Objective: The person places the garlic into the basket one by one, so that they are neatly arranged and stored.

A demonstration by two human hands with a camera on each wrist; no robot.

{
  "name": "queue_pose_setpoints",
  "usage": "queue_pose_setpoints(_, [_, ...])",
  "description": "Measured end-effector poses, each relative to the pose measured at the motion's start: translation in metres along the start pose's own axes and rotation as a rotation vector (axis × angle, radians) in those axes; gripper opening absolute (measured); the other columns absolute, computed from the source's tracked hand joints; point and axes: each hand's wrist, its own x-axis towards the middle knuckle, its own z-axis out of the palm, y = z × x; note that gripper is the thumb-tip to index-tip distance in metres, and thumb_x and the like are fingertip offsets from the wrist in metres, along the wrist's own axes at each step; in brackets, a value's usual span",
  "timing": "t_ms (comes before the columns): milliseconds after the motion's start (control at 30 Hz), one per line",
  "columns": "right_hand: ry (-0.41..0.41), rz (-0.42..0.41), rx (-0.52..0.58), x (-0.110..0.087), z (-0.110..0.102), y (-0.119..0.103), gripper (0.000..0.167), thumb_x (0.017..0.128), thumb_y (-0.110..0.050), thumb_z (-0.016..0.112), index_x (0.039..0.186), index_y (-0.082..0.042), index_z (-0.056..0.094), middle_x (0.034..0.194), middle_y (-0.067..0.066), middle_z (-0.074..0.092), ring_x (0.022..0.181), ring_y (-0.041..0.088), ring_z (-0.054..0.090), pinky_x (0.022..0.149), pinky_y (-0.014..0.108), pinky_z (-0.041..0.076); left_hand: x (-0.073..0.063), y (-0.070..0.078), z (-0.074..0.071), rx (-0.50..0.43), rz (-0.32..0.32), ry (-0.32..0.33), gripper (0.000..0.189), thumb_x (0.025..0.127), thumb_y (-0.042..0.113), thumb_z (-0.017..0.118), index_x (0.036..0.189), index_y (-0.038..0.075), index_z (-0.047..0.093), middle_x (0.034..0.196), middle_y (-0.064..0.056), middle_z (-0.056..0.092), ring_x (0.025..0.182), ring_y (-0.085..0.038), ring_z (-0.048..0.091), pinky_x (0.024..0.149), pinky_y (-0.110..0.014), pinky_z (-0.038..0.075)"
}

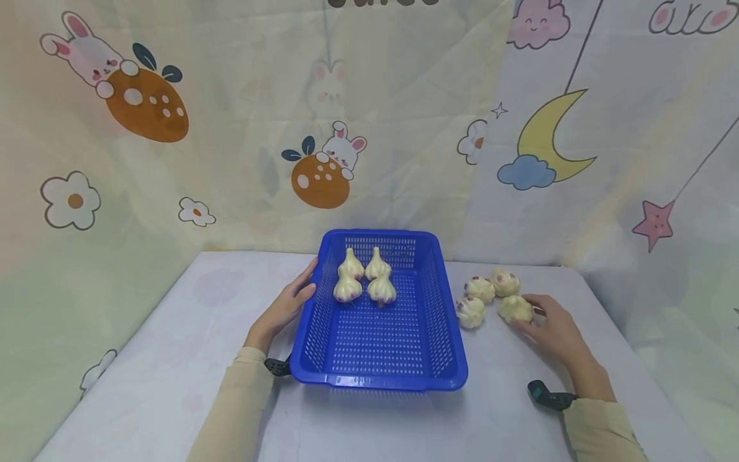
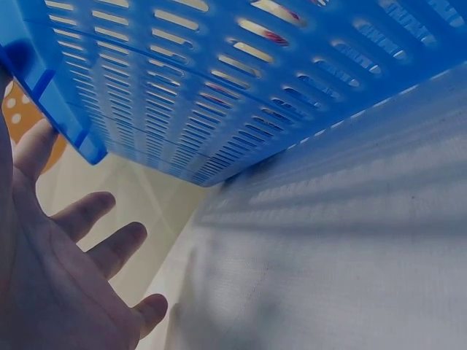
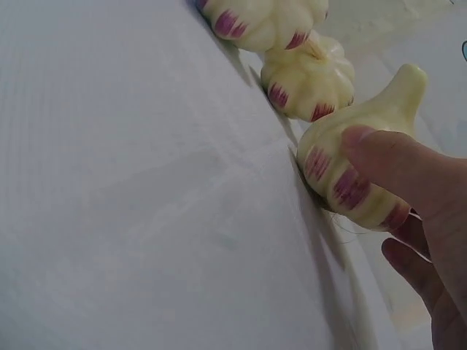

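Observation:
A blue plastic basket with slotted walls stands mid-table. Several garlic bulbs lie inside it toward the back left. My left hand is at its left side, fingers fairly straight; in the left wrist view, fingertips touch the rim while the others spread below it. On the right, my right hand grips a garlic bulb between thumb and fingers. That bulb is cream with purple streaks, its stem pointing up and away in the right wrist view, close against the white tabletop.
Three more garlic bulbs sit between the basket and my right hand. The white table meets a printed cloth backdrop at its back edge. Dark straps circle both wrists.

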Motion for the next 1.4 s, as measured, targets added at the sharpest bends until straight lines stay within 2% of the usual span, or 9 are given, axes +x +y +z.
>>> queue_pose_setpoints(133, [0.016, -0.024, 0.030, -0.001, 0.000, -0.001, 0.074, 0.085, -0.038, 0.070, 0.138, 0.004, 0.039, 0.135, 0.031, 0.045, 0.118, 0.049, 0.048, 0.097, 0.060, 0.041, 0.000, 0.001, 0.000, 0.004, -0.003, -0.001, 0.057, 0.102, 0.027, 0.040, 0.153, 0.033, 0.013, 0.160, -0.008, 0.016, 0.145, -0.036, 0.020, 0.116, -0.056, 0.017])
queue_pose_setpoints(267, [0.024, -0.007, 0.094, -0.003, -0.002, -0.005, 0.076, 0.087, -0.041, 0.067, 0.140, 0.004, 0.038, 0.136, 0.032, 0.044, 0.122, 0.049, 0.046, 0.098, 0.058, 0.042, 0.000, 0.000, 0.000, 0.001, -0.008, -0.002, 0.057, 0.102, 0.027, 0.039, 0.152, 0.035, 0.013, 0.160, -0.007, 0.016, 0.145, -0.035, 0.020, 0.116, -0.056, 0.017])
queue_pose_setpoints(367, [0.028, -0.008, 0.123, -0.004, -0.004, -0.007, 0.070, 0.087, -0.037, 0.067, 0.136, 0.006, 0.042, 0.136, 0.033, 0.044, 0.123, 0.050, 0.044, 0.098, 0.055, 0.043, 0.001, -0.002, 0.000, -0.002, -0.002, -0.005, 0.057, 0.102, 0.027, 0.039, 0.152, 0.036, 0.013, 0.160, -0.006, 0.016, 0.145, -0.035, 0.019, 0.116, -0.056, 0.017])
queue_pose_setpoints(533, [0.039, -0.059, 0.125, -0.003, -0.003, -0.005, 0.063, 0.087, -0.029, 0.069, 0.134, 0.007, 0.045, 0.135, 0.031, 0.044, 0.123, 0.050, 0.043, 0.097, 0.054, 0.043, 0.001, -0.003, 0.000, -0.005, 0.000, -0.005, 0.057, 0.102, 0.028, 0.039, 0.152, 0.036, 0.013, 0.160, -0.006, 0.016, 0.145, -0.035, 0.019, 0.115, -0.057, 0.017])
queue_pose_setpoints(800, [0.097, -0.153, 0.043, 0.003, 0.003, -0.001, 0.070, 0.079, -0.017, 0.076, 0.132, 0.015, 0.044, 0.135, 0.033, 0.038, 0.121, 0.052, 0.040, 0.095, 0.056, 0.042, 0.001, -0.003, 0.000, -0.017, -0.003, -0.009, 0.058, 0.102, 0.028, 0.039, 0.153, 0.033, 0.011, 0.160, -0.006, 0.015, 0.145, -0.035, 0.019, 0.115, -0.056, 0.018])
queue_pose_setpoints(933, [0.119, -0.125, 0.003, 0.002, 0.004, -0.005, 0.070, 0.077, -0.016, 0.077, 0.131, 0.014, 0.045, 0.131, 0.032, 0.040, 0.119, 0.052, 0.041, 0.095, 0.058, 0.043, 0.001, -0.002, 0.000, -0.028, 0.006, -0.013, 0.058, 0.103, 0.026, 0.038, 0.153, 0.030, 0.010, 0.160, -0.009, 0.015, 0.145, -0.036, 0.020, 0.115, -0.055, 0.018])
queue_pose_setpoints(1100, [0.101, -0.078, -0.015, 0.000, 0.001, -0.012, 0.070, 0.078, -0.019, 0.077, 0.133, 0.012, 0.045, 0.124, 0.032, 0.045, 0.115, 0.051, 0.045, 0.094, 0.059, 0.043, 0.001, -0.002, 0.000, -0.035, 0.007, -0.014, 0.058, 0.103, 0.026, 0.038, 0.153, 0.029, 0.010, 0.160, -0.009, 0.015, 0.145, -0.037, 0.020, 0.115, -0.055, 0.019])
queue_pose_setpoints(1400, [0.010, 0.054, 0.007, 0.002, 0.000, -0.009, 0.072, 0.080, -0.029, 0.075, 0.136, 0.004, 0.044, 0.136, 0.032, 0.044, 0.122, 0.050, 0.045, 0.098, 0.059, 0.041, 0.001, -0.002, 0.000, -0.040, 0.005, -0.015, 0.056, 0.103, 0.027, 0.038, 0.152, 0.034, 0.012, 0.160, -0.003, 0.014, 0.146, -0.034, 0.019, 0.116, -0.054, 0.017])
